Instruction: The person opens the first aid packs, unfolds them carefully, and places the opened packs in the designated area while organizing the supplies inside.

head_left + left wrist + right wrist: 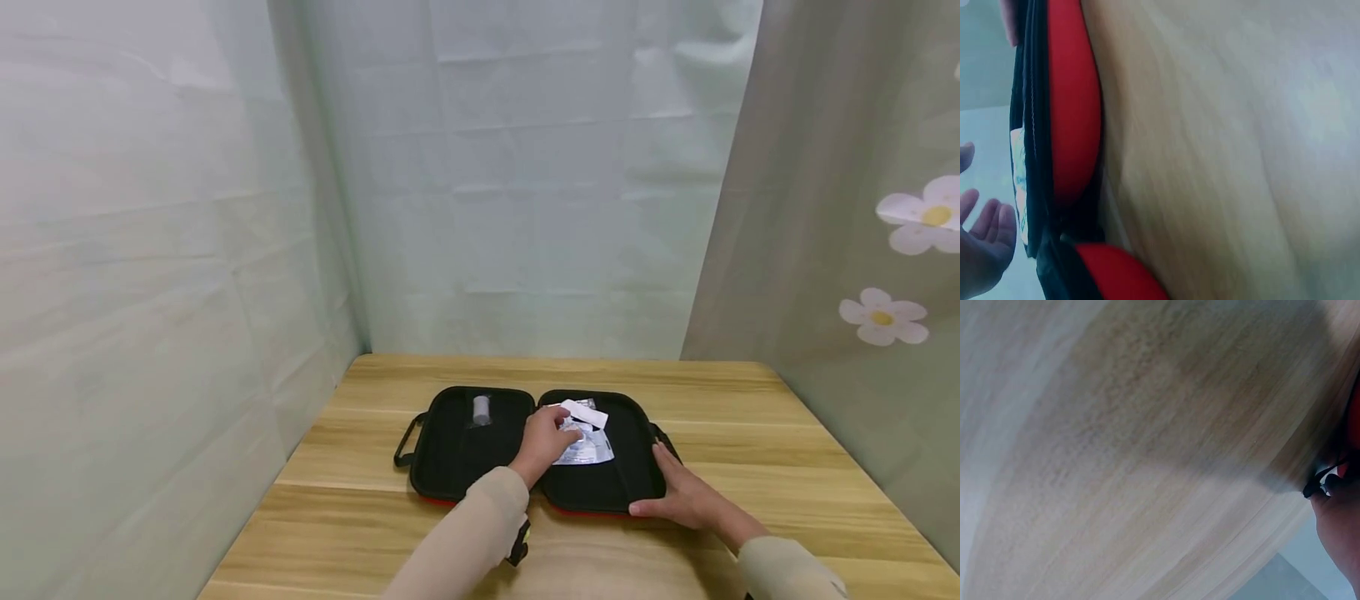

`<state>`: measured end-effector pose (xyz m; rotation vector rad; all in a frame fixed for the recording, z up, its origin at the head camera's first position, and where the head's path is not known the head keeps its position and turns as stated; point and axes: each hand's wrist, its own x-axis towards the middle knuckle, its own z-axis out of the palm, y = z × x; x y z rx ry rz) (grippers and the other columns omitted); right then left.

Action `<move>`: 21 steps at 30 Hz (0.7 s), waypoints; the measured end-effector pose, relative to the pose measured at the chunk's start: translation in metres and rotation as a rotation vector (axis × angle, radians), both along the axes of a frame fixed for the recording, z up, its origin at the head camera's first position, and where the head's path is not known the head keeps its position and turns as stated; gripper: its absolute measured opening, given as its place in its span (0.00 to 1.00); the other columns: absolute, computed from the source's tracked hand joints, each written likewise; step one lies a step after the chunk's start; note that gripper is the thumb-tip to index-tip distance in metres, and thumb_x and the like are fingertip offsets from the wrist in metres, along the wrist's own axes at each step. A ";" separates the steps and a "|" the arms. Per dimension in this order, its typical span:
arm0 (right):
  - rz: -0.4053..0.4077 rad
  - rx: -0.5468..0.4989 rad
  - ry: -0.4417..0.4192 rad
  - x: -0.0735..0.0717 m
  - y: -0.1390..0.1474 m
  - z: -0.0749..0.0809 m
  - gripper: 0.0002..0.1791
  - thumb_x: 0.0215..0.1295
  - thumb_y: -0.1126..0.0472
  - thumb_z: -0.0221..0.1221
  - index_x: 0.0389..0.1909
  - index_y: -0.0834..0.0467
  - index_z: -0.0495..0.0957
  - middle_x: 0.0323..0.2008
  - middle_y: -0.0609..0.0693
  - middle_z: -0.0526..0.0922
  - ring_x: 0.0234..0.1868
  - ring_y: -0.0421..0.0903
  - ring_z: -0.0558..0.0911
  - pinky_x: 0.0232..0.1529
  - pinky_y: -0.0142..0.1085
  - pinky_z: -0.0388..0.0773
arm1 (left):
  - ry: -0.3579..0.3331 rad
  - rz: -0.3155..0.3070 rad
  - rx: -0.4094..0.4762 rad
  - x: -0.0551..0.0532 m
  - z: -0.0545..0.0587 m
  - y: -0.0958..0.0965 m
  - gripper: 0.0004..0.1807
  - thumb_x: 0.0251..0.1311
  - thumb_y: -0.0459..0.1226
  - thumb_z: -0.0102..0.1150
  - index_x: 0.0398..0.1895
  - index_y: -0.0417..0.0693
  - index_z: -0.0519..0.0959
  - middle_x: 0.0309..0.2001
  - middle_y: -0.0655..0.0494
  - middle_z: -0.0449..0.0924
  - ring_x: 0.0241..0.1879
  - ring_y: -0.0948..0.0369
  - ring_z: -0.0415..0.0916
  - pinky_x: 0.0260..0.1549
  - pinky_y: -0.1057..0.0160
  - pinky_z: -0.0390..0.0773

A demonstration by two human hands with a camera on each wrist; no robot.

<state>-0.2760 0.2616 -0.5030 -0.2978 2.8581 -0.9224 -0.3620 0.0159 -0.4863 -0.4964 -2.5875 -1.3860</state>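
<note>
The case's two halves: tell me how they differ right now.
The left half holds only a small grey vial; the right half holds white packets. The left hand reaches onto those packets, while the right hand rests flat on the right half's outer edge. Both are black-lined and lie open flat.

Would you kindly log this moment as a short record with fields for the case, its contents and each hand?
Case: black inside, red outside, lying open flat on the wooden table
Left half: small grey vial
Right half: clear packets and a white strip
Left hand: reaches into the right half, fingers on the packets; grip unclear
Right hand: rests flat on the case's right edge, fingers straight
</note>
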 end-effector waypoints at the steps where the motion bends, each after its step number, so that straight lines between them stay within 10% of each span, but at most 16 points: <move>1: 0.000 0.002 -0.003 0.000 0.000 0.000 0.68 0.52 0.40 0.72 0.74 0.75 0.41 0.73 0.76 0.41 0.71 0.75 0.51 0.65 0.67 0.53 | 0.006 0.013 0.000 0.001 -0.001 0.002 0.19 0.52 0.34 0.73 0.46 0.34 0.83 0.40 0.42 0.82 0.35 0.56 0.75 0.40 0.59 0.77; 21: -0.008 0.010 -0.015 -0.001 -0.002 0.001 0.68 0.52 0.39 0.71 0.74 0.75 0.41 0.73 0.76 0.41 0.70 0.76 0.51 0.64 0.68 0.53 | 0.036 0.120 -0.011 0.008 -0.016 0.025 0.19 0.46 0.31 0.75 0.42 0.32 0.83 0.38 0.44 0.81 0.40 0.51 0.77 0.44 0.55 0.77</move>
